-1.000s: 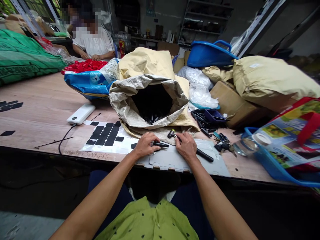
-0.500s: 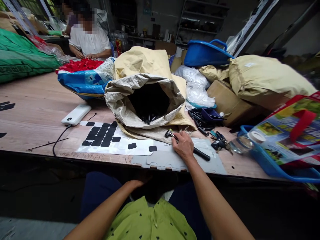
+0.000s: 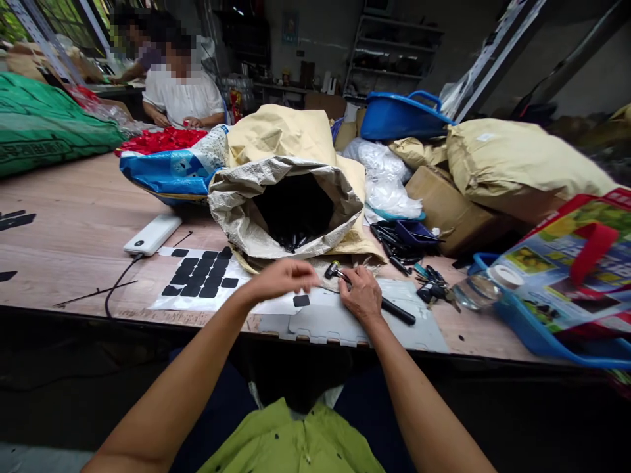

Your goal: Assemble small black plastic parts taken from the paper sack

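My right hand (image 3: 361, 295) rests on the grey mat (image 3: 424, 328) at the table's near edge, fingers curled over the shaft of a small black-handled hammer (image 3: 394, 310). My left hand (image 3: 283, 277) hovers just above the table, to the left of the hammer head, its fingers drawn together and blurred by motion. What the left hand holds, if anything, I cannot make out. Right behind both hands lies a crumpled paper sack (image 3: 288, 203), its mouth open toward me with black parts inside. A white sheet of black pads (image 3: 202, 281) lies left of my left hand.
A white power bank (image 3: 152, 234) with a black cable sits at left. A pile of black parts (image 3: 401, 240), keys and a glass jar (image 3: 476, 289) lie at right, beside a blue basket (image 3: 547, 335). Sacks, a cardboard box and a blue tub crowd the back. A person sits at the far left by red parts (image 3: 162, 139).
My left hand held a black part on the mat, dropped below the table edge, then came back up over the table. My right hand stayed on the hammer.
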The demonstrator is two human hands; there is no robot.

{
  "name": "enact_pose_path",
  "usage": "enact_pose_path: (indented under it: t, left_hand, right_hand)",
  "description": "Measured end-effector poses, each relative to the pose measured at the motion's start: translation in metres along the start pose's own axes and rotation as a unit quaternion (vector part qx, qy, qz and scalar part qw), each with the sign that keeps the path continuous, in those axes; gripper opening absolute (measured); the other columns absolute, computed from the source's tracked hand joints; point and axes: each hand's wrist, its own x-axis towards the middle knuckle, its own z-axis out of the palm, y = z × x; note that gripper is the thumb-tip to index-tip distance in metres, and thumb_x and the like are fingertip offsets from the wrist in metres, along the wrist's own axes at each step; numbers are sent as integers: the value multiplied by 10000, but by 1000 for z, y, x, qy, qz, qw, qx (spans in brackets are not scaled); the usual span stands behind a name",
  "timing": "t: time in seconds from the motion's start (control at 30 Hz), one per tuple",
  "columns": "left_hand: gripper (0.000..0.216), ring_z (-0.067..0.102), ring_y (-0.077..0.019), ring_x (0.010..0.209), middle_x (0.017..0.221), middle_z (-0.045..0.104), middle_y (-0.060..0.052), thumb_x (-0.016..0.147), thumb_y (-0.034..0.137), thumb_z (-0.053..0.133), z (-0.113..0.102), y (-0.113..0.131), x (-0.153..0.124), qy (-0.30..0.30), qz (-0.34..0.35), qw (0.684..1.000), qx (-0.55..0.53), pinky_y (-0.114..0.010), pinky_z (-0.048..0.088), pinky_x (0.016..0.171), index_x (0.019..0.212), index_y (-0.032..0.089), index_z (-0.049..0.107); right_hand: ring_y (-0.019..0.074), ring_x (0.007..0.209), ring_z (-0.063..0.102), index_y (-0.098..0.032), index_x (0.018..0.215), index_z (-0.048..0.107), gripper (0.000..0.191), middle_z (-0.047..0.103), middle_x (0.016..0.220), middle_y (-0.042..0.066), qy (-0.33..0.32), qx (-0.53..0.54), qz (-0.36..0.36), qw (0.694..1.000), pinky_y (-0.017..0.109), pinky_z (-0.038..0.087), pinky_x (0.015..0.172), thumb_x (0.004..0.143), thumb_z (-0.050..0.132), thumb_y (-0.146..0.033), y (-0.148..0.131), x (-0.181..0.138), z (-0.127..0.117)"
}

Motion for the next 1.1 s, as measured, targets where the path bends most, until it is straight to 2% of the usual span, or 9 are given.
enact_pose_path:
  t: [0.07, 0.1, 0.17, 0.37, 0.43, 0.53, 0.7, 0.83, 1.1]
  left_hand:
    - [416, 675, -226, 801, 805, 717, -71, 919, 557, 563, -25, -8, 31, 235, -82, 960, 125, -316, 499, 720, 858, 177, 722]
    - [420, 679, -254, 835, 814, 717, -92, 913, 556, 561, -31, -14, 45, 309, -131, 924, 184, -342, 497, 744, 828, 176, 718]
    - [418, 685, -321, 924, 878, 726, -147, 864, 566, 610, -36, -27, 69, 355, -222, 869, 264, -393, 496, 788, 820, 167, 725]
    - [361, 686, -349, 951, 941, 739, -175, 688, 496, 790, -38, -39, 76, 311, -315, 850, 284, -380, 491, 745, 835, 169, 745]
    - [300, 682, -297, 881, 866, 740, -121, 720, 483, 765, -41, -35, 60, 318, -281, 861, 281, -342, 471, 711, 799, 194, 736]
    - [272, 647, -210, 778, 812, 722, -38, 800, 490, 710, -29, -33, 33, 327, -136, 895, 270, -288, 438, 672, 846, 222, 718]
    - [206, 613, -173, 802, 882, 694, -9, 839, 419, 728, 24, -53, 11, 190, 59, 948, 248, -268, 436, 699, 901, 226, 694]
    - [184, 594, -195, 873, 895, 651, -24, 824, 350, 757, 44, -76, 13, 186, 83, 948, 244, -290, 444, 764, 912, 207, 683]
    - [216, 583, -169, 796, 874, 646, -5, 743, 337, 821, 37, -80, 16, 177, 51, 970, 162, -263, 438, 710, 880, 207, 717]
  right_hand:
    - [211, 912, 494, -228, 1030, 730, 220, 585, 927, 52, 3, 1, 0, 1000, 320, 390, 848, 893, 571, -292, 0, 0, 0]
    - [209, 913, 495, -227, 1032, 730, 221, 586, 929, 51, 4, 1, 1, 1000, 319, 391, 850, 893, 570, -291, 1, 0, 1]
    - [207, 917, 499, -225, 1038, 731, 225, 589, 935, 50, 0, 1, 2, 1000, 317, 392, 853, 893, 571, -288, 1, 1, 0]
    - [212, 941, 496, -223, 1061, 731, 239, 593, 960, 57, -8, -4, 4, 1000, 323, 391, 874, 893, 575, -292, 1, 0, -1]
    - [215, 948, 493, -223, 1055, 731, 236, 591, 958, 59, -8, -5, 4, 1000, 326, 390, 878, 890, 576, -291, 1, 0, 0]
    - [218, 944, 491, -226, 1042, 730, 227, 590, 955, 60, -5, -5, 5, 1000, 331, 390, 877, 883, 581, -288, 0, 0, 1]
    - [221, 936, 490, -229, 1049, 730, 226, 590, 948, 62, -2, -3, 1, 1000, 333, 389, 868, 894, 580, -294, 1, 0, 1]
    - [211, 926, 484, -231, 1067, 726, 230, 589, 945, 56, -9, -3, -3, 1000, 323, 382, 854, 925, 562, -306, 3, -1, 1]
    - [223, 914, 487, -220, 1071, 723, 242, 592, 932, 69, -21, -35, -33, 999, 338, 378, 836, 969, 517, -295, 0, 2, -9]
